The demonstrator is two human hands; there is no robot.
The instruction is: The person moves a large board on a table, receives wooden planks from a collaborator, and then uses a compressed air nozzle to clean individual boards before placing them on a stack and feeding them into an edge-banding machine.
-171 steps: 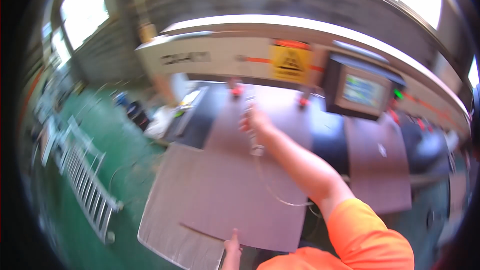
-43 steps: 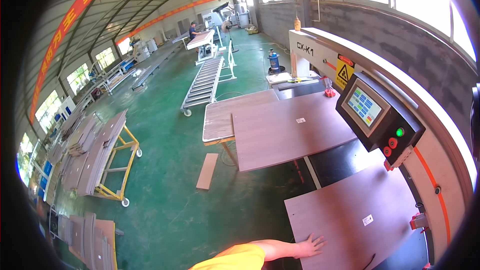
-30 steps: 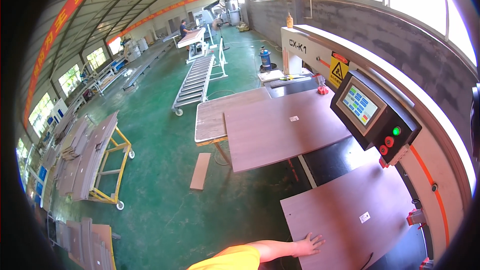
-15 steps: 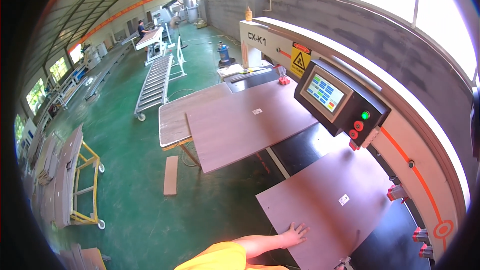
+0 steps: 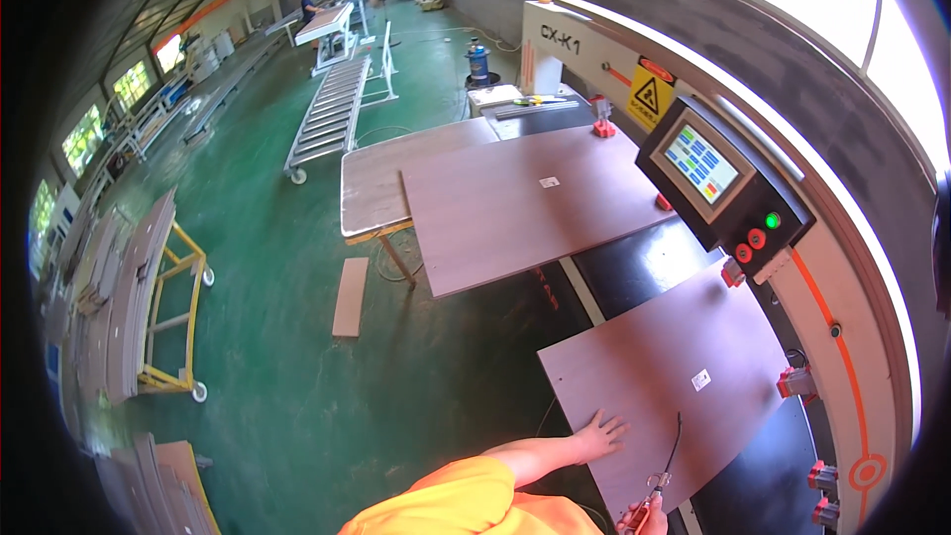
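Note:
My left hand (image 5: 598, 436) lies flat with spread fingers on the left part of the near purplish-brown board (image 5: 654, 367), which has a small white label. At the lower edge, my right hand (image 5: 648, 521) is wrapped round the reddish handle of an air blow gun (image 5: 658, 485). Its long thin dark nozzle points up and away over the board; whether the tip touches the surface I cannot tell. A second labelled board (image 5: 505, 208) of the same colour lies farther off, across the machine's black bed (image 5: 634, 263) and a worn side table (image 5: 376, 183).
The machine's pale beam (image 5: 584, 45) arches along the right, carrying a control box (image 5: 728, 183) with a lit screen and red clamps (image 5: 795, 382). At left stands a yellow trolley (image 5: 163, 347) with upright boards. A roller conveyor (image 5: 332, 119) and another person (image 5: 309, 6) are far back.
My right hand has come up into view with the air blow gun, whose nozzle now shows over the near board. My left hand stays flat on that board. The whole view has shifted.

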